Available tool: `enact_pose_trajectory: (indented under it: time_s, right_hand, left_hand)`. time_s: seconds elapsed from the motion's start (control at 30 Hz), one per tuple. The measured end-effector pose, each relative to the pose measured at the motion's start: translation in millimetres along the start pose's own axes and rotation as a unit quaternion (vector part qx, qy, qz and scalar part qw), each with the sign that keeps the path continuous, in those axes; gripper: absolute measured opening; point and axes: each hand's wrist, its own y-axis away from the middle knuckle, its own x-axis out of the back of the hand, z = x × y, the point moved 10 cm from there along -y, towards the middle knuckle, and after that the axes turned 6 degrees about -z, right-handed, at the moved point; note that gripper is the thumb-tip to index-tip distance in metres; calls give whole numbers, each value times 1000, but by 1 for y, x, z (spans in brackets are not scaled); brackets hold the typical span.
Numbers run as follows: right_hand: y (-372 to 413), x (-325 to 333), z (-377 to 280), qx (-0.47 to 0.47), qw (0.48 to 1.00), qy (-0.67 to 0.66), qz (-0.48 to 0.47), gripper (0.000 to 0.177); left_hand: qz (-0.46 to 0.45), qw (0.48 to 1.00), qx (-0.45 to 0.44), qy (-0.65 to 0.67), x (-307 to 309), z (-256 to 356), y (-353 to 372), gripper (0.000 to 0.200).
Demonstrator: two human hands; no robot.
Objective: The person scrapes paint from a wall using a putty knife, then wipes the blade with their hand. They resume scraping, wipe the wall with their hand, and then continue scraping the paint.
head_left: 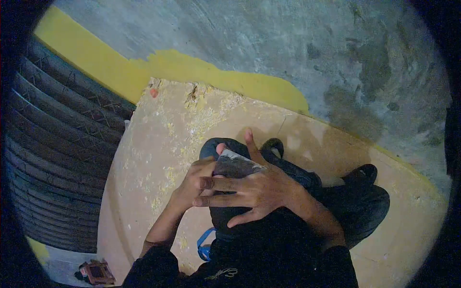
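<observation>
A flat, dark, glossy piece with a pale edge (235, 164) is between my two hands, above my lap. My left hand (194, 185) is closed around its left side, with a fingertip showing at the upper left corner. Across the lower part of the piece lies my right hand (261, 189), its fingers spread and its thumb pointing up. The right fingertips reach over the fingers of my left hand. What lies under the right palm is hidden.
Dark ribbed, tyre-like rolls (62, 144) stand at the left. Beneath me is a worn tan board (144, 158) with yellow flakes. A blue strap (204, 245) lies by my lap, and a small reddish-brown stool (98, 272) is at the lower left.
</observation>
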Motion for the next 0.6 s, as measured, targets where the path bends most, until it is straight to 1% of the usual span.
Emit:
enact_pose_trajectory:
  time_s: [0.03,0.1,0.13,0.2,0.23,0.3,0.33,0.4,0.5,0.53,0.6]
  right_hand:
    - [0,0,0,-1,1000,0,-1,84]
    - [0,7,-5,25,999,21,26,84]
    - [-1,7,-4,24,999,20,26,84]
    - [-2,8,-5,28,999,17,31,85]
    - [-2,9,-6,28,999,16,31,85]
    - [-5,9,-6,5,998,63,18,77]
    - [-5,8,-7,6,998,62,18,77]
    - [-6,6,-11,17,998,63,19,79]
    - [-6,6,-9,3,999,49,18,79]
    - [-6,6,-9,4,999,49,18,79]
    - [-8,5,-10,-1,998,69,7,79]
  left_hand:
    - [0,1000,-1,1,0,1,0,25]
    - [-5,997,-5,79,0,0,-1,34]
    - [-5,997,-5,79,2,-3,-1,34]
    - [-78,988,-44,127,-3,-5,1,40]
    - [-78,988,-43,127,0,-9,4,40]
    - [-136,960,37,241,-9,-28,10,41]
    - [-136,960,38,240,-5,-28,10,41]
    - [-169,960,-9,224,-1,-15,8,42]
    - [-184,957,-23,225,3,-14,8,45]
    - [-183,957,-22,224,5,-14,9,45]
    - [-228,931,6,284,1,-17,13,45]
